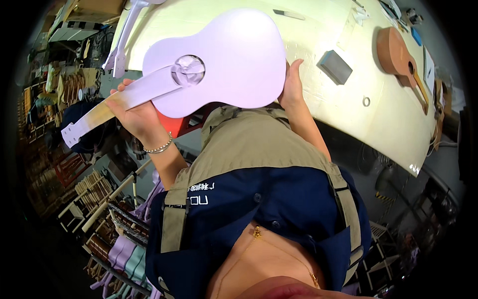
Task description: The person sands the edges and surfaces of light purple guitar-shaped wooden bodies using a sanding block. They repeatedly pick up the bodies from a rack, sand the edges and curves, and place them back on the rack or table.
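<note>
1. one lilac-painted wooden guitar [239, 60], waisted body, round soundhole; held in front of the person at the near edge of the worktop, face up, neck pointing to the person's left. whether the body touches the worktop, cannot tell.
2. soundhole [188, 70] of same: filled with crumpled lilac-coated wrapping.
3. neck [117, 102] of same: long, flat-faced, with a yellowish-tan patch toward the headstock; headstock [71, 136] pierced with small holes.
4. left hand [133, 112]: closed around the neck, gripping it; silver-coloured beaded bracelet [158, 144] at the wrist.
5. right hand [292, 85]: against the rounded bottom end of the body, thumb raised; fingers hidden behind the body, so how far they close, cannot tell.
6. one broad cream-coloured worktop [388, 129], beyond the person and to the right.
7. on it, right of the lilac guitar: one grey rectangular block [336, 67]; one small pale ring [366, 101]; one small brown wooden guitar [393, 50].
8. at its far edge: one flat blade-like tool [289, 14].
9. far left corner: a second lilac-painted instrument [130, 30], partly out of view.
10. lower left, off the worktop: lilac and teal instrument parts [121, 251] on a rack.
</note>
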Action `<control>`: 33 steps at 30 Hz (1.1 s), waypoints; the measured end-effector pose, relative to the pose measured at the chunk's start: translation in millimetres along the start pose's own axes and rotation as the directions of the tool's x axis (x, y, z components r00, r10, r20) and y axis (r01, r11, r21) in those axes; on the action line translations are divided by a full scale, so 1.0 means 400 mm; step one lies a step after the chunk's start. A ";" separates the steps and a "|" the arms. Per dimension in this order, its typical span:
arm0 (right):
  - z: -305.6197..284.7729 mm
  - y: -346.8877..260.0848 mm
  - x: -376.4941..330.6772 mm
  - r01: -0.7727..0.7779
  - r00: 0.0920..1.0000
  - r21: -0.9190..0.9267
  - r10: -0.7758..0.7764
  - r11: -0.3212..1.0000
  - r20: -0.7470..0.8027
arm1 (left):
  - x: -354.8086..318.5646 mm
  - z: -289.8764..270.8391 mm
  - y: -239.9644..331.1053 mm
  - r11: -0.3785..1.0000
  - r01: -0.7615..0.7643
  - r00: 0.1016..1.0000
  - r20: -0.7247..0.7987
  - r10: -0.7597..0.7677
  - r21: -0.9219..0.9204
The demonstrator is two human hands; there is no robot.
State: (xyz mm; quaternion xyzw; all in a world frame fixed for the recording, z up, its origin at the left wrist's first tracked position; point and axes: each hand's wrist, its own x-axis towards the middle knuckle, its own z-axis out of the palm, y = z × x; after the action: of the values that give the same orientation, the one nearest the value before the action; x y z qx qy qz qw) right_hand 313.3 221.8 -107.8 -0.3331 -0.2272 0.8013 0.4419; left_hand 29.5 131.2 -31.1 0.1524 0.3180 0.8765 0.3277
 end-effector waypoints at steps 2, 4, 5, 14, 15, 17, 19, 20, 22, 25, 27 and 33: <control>0.016 -0.013 -0.003 -0.046 0.998 -0.060 0.043 0.997 -0.044 | 0.020 -0.010 -0.006 0.997 -0.018 0.999 -0.043 0.021 0.078; 0.037 -0.030 0.000 -0.083 0.996 -0.129 0.078 0.988 -0.045 | 0.037 -0.014 -0.006 0.992 -0.025 0.996 -0.081 0.036 0.125; 0.046 -0.036 -0.002 -0.094 0.995 -0.146 0.088 0.985 -0.047 | 0.040 -0.015 -0.006 0.992 -0.014 0.995 -0.101 0.027 0.122; 0.042 -0.014 0.037 -0.073 0.989 -0.082 0.062 0.994 -0.131 | 0.061 0.024 -0.005 0.995 -0.005 1.000 -0.020 0.007 0.101; 0.042 -0.004 0.043 -0.080 0.988 -0.064 0.070 0.995 -0.140 | 0.050 0.038 0.004 0.996 -0.023 0.999 -0.028 0.025 0.091; 0.029 0.008 0.056 -0.078 0.982 -0.023 0.073 0.997 -0.175 | 0.033 0.078 -0.004 0.997 -0.041 0.999 -0.030 0.043 0.066; 0.020 0.014 0.060 -0.059 0.976 -0.001 0.058 0.998 -0.208 | 0.022 0.111 -0.015 0.990 -0.056 0.997 -0.037 0.061 0.130; 0.015 0.018 0.061 -0.052 0.974 0.012 0.053 0.999 -0.219 | 0.019 0.124 -0.018 0.987 -0.062 0.998 -0.017 0.065 0.147; 0.008 0.012 0.056 -0.039 0.973 0.029 0.045 0.999 -0.225 | 0.012 0.140 -0.023 0.987 -0.050 0.999 -0.008 0.052 0.155; 0.022 0.008 0.055 -0.030 0.965 0.009 0.032 1.000 -0.259 | 0.021 0.130 -0.020 0.989 -0.037 0.999 0.006 0.036 0.141; 0.022 0.006 0.057 -0.027 0.970 -0.002 0.026 1.000 -0.240 | 0.026 0.123 -0.021 0.987 -0.046 0.999 -0.005 0.047 0.153; 0.044 -0.013 0.041 -0.034 0.970 -0.045 0.022 0.998 -0.242 | 0.047 0.081 -0.019 0.991 -0.022 1.000 -0.005 0.023 0.133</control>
State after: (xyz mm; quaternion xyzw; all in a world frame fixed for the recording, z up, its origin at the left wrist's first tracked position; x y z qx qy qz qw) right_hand 296.9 237.4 -98.2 -0.4422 -0.1864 0.7552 0.4465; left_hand 34.8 162.9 -10.7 0.1744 0.3749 0.8576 0.3059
